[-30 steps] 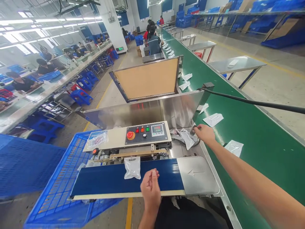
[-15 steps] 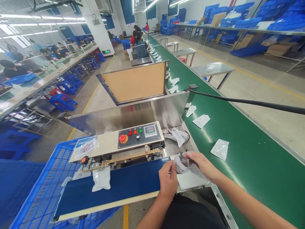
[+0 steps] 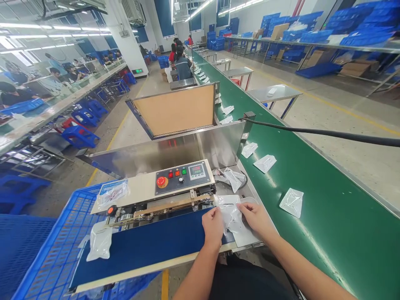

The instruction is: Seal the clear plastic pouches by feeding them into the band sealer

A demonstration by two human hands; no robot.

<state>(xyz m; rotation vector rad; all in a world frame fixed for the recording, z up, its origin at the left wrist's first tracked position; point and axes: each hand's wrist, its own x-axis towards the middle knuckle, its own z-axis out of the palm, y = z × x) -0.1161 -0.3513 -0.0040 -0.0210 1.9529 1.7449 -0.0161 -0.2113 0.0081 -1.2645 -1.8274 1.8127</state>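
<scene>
A white and clear plastic pouch (image 3: 229, 212) is stretched between my two hands at the right end of the sealing machine's blue belt (image 3: 156, 239). My left hand (image 3: 213, 227) pinches its left edge. On the opposite edge, my right hand (image 3: 253, 216) is closed with thumb and finger. The pouch's upper edge lies beside the sealer's intake, by the control panel (image 3: 183, 177). A second pouch (image 3: 100, 241) sits at the belt's far left end, its top at the sealing track. Under my right hand is a pale metal plate (image 3: 248, 237).
A green conveyor (image 3: 325, 200) runs along the right, carrying several pouches such as this pouch (image 3: 292, 202). Another pouch (image 3: 234, 179) lies behind the intake. A blue basket (image 3: 62, 237) stands at the left end. A black cable (image 3: 312, 131) crosses above the conveyor.
The pouch in my hands has been spread flat and moved left to the intake. The other pouch has travelled left along the belt to its end.
</scene>
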